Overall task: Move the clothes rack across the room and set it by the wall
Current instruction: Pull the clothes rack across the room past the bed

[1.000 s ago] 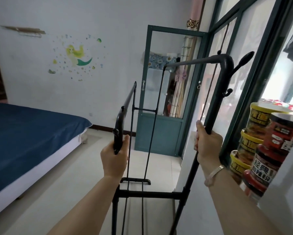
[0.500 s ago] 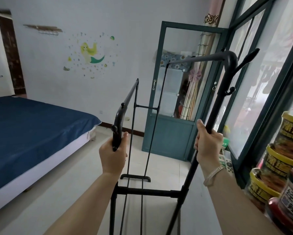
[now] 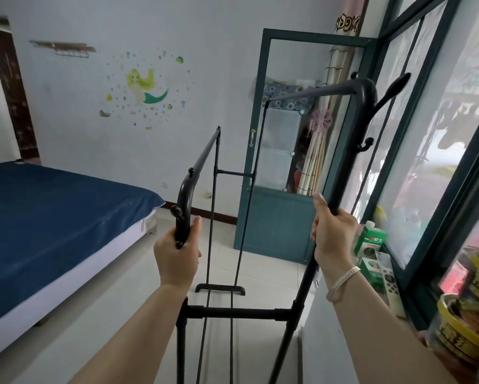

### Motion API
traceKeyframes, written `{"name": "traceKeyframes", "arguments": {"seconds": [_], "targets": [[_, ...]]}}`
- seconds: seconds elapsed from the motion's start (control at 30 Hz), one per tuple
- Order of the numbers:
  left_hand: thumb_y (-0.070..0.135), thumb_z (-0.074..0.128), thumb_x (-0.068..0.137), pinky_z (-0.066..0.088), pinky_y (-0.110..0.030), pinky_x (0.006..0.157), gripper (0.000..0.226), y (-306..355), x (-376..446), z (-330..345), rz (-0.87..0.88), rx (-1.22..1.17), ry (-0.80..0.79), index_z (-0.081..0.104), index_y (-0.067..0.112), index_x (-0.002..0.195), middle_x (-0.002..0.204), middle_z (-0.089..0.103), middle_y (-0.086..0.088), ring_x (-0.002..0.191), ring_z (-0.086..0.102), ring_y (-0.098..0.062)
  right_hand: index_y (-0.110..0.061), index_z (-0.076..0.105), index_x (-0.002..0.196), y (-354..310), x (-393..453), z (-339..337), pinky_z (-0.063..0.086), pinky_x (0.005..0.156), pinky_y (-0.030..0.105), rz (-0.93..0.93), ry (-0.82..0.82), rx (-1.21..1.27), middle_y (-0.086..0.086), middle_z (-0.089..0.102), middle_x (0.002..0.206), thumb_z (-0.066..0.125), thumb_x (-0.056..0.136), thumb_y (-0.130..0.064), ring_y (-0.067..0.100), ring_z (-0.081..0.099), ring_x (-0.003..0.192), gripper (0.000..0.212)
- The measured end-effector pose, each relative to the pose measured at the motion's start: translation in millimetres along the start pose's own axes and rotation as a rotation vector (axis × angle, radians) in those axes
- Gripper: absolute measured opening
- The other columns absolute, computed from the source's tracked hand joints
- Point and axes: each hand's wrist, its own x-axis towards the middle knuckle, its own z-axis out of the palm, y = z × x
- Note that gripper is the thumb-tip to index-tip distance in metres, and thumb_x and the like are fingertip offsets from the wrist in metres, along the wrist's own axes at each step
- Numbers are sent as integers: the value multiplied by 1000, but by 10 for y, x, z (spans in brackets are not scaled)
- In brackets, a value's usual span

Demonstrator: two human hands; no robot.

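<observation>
A black metal clothes rack (image 3: 234, 313) stands straight ahead on the pale tiled floor (image 3: 102, 314), between a bed (image 3: 52, 214) with a blue cover on the left and a low white ledge (image 3: 327, 342) under the windows on the right. The left hand (image 3: 177, 254) is wrapped around the rack's near left upright, just below the curved top corner, fingers closed on the tube and thumb lying up along it. The right hand (image 3: 331, 234) grips the near right upright in the same way, fingers curled tight around it; a thin bracelet (image 3: 342, 281) sits on that wrist. The right upright leans up toward a bent top with a coat hook beside the window frame. The rack's far end reaches toward a green glass-panelled door (image 3: 277, 223) in the corner. The wall (image 3: 94, 128) behind carries a mermaid sticker (image 3: 144, 87). Green boxes (image 3: 370, 242) and stacked tubs (image 3: 465, 333) sit on the ledge at right
</observation>
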Motion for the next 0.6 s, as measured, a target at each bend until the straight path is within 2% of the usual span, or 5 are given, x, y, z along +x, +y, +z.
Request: {"name": "traceKeyframes", "arguments": {"seconds": [0.6], "targets": [[36, 67, 89, 43, -16, 40, 42, -681, 1195, 185, -22, -64, -2, 55, 17, 55, 39, 53, 4, 35, 49, -5, -20, 45, 55, 594, 711, 1009, 28, 34, 20, 8, 42, 4, -5, 38, 43, 72, 82, -34, 11, 31, 36, 41]]}}
